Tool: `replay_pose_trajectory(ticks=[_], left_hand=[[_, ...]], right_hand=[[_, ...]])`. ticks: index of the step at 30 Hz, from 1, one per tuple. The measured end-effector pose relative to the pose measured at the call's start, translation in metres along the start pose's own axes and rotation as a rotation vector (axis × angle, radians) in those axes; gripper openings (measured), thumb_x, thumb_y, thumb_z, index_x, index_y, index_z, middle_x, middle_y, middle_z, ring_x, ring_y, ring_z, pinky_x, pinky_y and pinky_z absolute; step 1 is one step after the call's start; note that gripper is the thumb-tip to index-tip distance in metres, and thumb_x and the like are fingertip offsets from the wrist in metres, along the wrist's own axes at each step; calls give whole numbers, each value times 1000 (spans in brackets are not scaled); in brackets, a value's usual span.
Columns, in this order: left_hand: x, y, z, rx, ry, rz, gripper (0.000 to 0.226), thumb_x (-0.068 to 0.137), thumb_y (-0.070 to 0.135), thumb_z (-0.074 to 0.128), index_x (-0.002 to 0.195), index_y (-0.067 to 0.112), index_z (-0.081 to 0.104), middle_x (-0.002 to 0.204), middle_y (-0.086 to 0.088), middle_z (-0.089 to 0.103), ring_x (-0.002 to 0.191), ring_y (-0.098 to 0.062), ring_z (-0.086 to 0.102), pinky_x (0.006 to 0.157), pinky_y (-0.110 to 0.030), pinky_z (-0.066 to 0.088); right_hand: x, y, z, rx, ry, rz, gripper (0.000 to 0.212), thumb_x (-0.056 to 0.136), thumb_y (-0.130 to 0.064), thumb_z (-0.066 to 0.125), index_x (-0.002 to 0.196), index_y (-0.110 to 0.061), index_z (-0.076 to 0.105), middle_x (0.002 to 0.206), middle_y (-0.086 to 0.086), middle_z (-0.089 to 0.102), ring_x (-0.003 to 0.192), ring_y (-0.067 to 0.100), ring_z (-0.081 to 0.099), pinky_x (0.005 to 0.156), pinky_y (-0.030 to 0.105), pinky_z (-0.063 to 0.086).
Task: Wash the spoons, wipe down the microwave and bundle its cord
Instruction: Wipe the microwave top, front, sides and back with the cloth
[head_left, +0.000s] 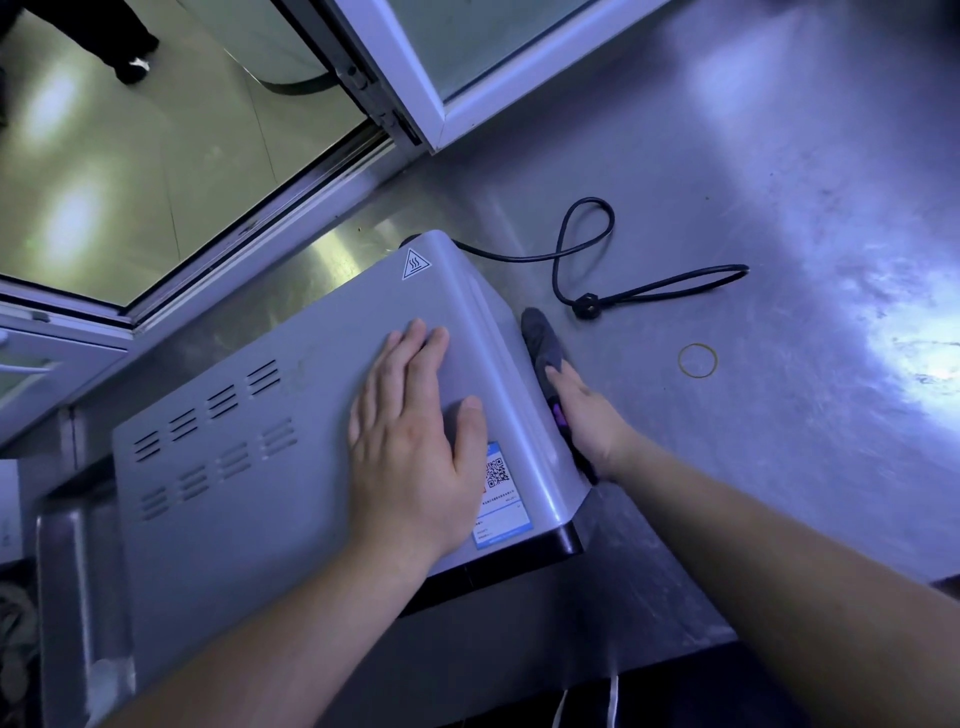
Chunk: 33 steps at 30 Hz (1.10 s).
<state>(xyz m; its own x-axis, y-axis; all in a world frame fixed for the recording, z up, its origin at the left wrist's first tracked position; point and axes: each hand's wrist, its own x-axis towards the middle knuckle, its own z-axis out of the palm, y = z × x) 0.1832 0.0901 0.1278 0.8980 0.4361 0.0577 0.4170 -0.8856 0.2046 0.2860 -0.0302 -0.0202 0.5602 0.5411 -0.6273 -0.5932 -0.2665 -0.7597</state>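
A grey microwave (270, 447) stands on the steel counter (753, 182), its vented top facing me. My left hand (415, 436) lies flat on the top, fingers spread, near a QR-code sticker. My right hand (587, 421) presses a dark grey cloth (540, 338) against the microwave's right side wall. The black power cord (582, 249) runs loose from the back corner, loops over the counter and ends in a plug (586, 304). No spoons are in view.
A yellow rubber band (697, 359) lies on the counter right of the cloth. An open white-framed window (415, 78) stands behind the microwave, with floor seen below it. A steel sink edge (78, 597) is at the lower left.
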Motion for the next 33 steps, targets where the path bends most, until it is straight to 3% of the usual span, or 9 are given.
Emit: replay_pose_trajectory(ticks=[6, 7, 9, 12, 14, 16, 19, 24, 33], left_hand=[[0, 0, 1, -4, -2, -10, 61, 99, 41, 40, 156, 21, 40, 166, 6, 33, 156, -13, 23, 125, -40, 21], [0, 0, 1, -6, -3, -13, 61, 99, 41, 40, 156, 22, 40, 166, 7, 33, 156, -13, 23, 124, -39, 20], [0, 0, 1, -7, -3, -15, 61, 98, 41, 40, 156, 23, 40, 166, 7, 33, 156, -13, 23, 124, -38, 19], [0, 1, 1, -6, 4, -16, 61, 98, 42, 39, 156, 22, 41, 166, 6, 33, 155, -14, 23, 124, -38, 19], [0, 1, 1, -8, 11, -20, 61, 98, 42, 39, 155, 22, 41, 165, 6, 34, 155, -14, 24, 124, -39, 20], [0, 2, 2, -9, 20, -26, 61, 97, 42, 39, 155, 23, 42, 165, 6, 35, 155, -15, 25, 123, -40, 22], [0, 2, 3, -1, 35, -21, 61, 96, 40, 39, 154, 22, 43, 165, 4, 36, 154, -17, 28, 123, -41, 23], [0, 2, 4, -5, 73, -10, 62, 94, 40, 40, 151, 20, 48, 162, 1, 42, 151, -21, 34, 122, -44, 29], [1, 2, 1, -34, 47, -28, 67, 91, 44, 34, 152, 21, 48, 163, 3, 41, 152, -18, 32, 122, -40, 26]], right_hand=[[-69, 3, 3, 90, 31, 89, 30, 109, -41, 35, 133, -49, 50, 122, 14, 67, 83, 2, 40, 57, 1, 43], [-82, -3, 4, 126, 27, 104, 27, 109, -40, 36, 130, -50, 49, 120, 8, 67, 123, 13, 47, 49, 1, 41], [-104, -6, 6, 147, 6, 94, 29, 109, -39, 35, 132, -50, 49, 100, -7, 64, 83, -9, 63, 41, 4, 38], [-136, -19, 11, 154, -12, 10, 29, 109, -40, 35, 120, -60, 53, 68, -3, 62, 76, -7, 20, 69, 6, 47], [-153, -30, 14, 163, -44, -44, 31, 109, -39, 36, 112, -64, 53, 63, -3, 59, 51, 4, 44, 50, 10, 39], [-160, -41, 17, 144, -65, -126, 29, 110, -37, 36, 115, -60, 54, 102, 1, 67, 108, 20, 60, 96, 29, 49], [-151, -54, 20, -30, -62, -352, 32, 110, -28, 38, 137, -40, 52, 135, -8, 58, 125, 8, 54, 112, 26, 37], [-110, -87, 25, -66, -50, -419, 28, 107, -15, 43, 127, -29, 57, 121, -18, 62, 114, -6, 55, 95, 7, 38], [-94, -92, 32, -132, 43, -272, 37, 105, -45, 38, 140, -49, 48, 137, -21, 59, 128, 6, 54, 111, 32, 38]])
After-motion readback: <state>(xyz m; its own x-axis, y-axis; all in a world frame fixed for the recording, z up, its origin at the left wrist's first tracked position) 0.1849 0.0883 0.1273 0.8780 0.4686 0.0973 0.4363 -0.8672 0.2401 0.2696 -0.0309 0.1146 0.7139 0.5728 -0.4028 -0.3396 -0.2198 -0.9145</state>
